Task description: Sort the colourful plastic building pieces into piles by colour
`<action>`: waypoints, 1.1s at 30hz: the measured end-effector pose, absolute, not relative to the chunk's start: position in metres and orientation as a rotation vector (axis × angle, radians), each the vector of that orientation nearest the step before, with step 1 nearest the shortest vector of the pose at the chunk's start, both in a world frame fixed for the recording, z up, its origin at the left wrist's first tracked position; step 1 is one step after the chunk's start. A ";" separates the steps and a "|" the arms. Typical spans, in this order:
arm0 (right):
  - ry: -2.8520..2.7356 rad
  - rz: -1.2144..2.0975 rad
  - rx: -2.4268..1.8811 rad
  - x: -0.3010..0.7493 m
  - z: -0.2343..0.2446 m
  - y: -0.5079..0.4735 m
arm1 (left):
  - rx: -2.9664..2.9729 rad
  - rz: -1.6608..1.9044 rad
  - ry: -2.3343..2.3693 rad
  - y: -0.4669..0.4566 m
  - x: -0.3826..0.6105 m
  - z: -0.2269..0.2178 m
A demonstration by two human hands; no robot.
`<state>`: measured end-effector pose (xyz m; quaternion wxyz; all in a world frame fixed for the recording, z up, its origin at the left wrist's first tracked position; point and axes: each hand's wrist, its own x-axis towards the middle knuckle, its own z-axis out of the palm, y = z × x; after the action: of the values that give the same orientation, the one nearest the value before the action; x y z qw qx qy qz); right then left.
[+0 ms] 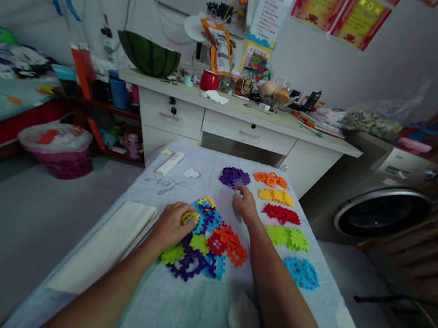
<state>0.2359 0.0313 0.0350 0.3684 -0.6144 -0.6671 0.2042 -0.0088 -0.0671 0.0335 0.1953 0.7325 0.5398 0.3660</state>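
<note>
Head view, left hand: the left hand (173, 226) is at the left edge of the heap, its fingers curled and pinching a yellow piece (190, 217).
Head view, right hand: the right hand (245, 201) reaches to the near edge of the purple pile (235, 177), fingers bent; whether they pinch a piece, I cannot tell.
Mixed heap: the mixed heap (199, 244) of toothed plastic pieces lies mid-table between the forearms, purple, blue, light green, red, orange and yellow overlapping.
Sorted column: along the right side of the table, from far to near, lie the orange group (270, 179), yellow group (276, 197), red group (282, 214), light green group (288, 237) and blue group (301, 272), each apart from the next.
Purple pile: far side of the table, just left of the orange group.
Table: the light blue cloth (192, 317) covers it; at the far left lies a white oblong object (170, 164), and at the near left a folded white sheet (102, 248).
Far side: the desk (245, 132) stands beyond the table, a watermelon piece (149, 55) at its left and a red cup (209, 80) right of that.
Right side: a washing machine (364, 172).
Left side: a pink basket (57, 155) on the floor, near the bed (5, 98).
</note>
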 end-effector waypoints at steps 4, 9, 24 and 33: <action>-1.931 0.674 -1.423 0.215 0.044 0.011 | 2.070 1.007 1.546 -0.067 -0.009 0.034; -2.196 0.615 -1.378 0.197 0.054 -0.012 | 2.111 0.960 1.553 -0.067 -0.009 0.031; -1.480 1.070 -1.297 0.214 0.049 0.003 | 2.097 0.911 1.561 -0.068 -0.008 0.034; -1.274 0.704 -1.570 0.235 0.050 0.067 | 2.113 0.891 1.556 -0.066 -0.009 0.029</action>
<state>0.2353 0.0670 0.0503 0.4797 -0.6436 -0.5219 0.2885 -0.0094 -0.0663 0.0293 0.1842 0.7494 0.5518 0.3160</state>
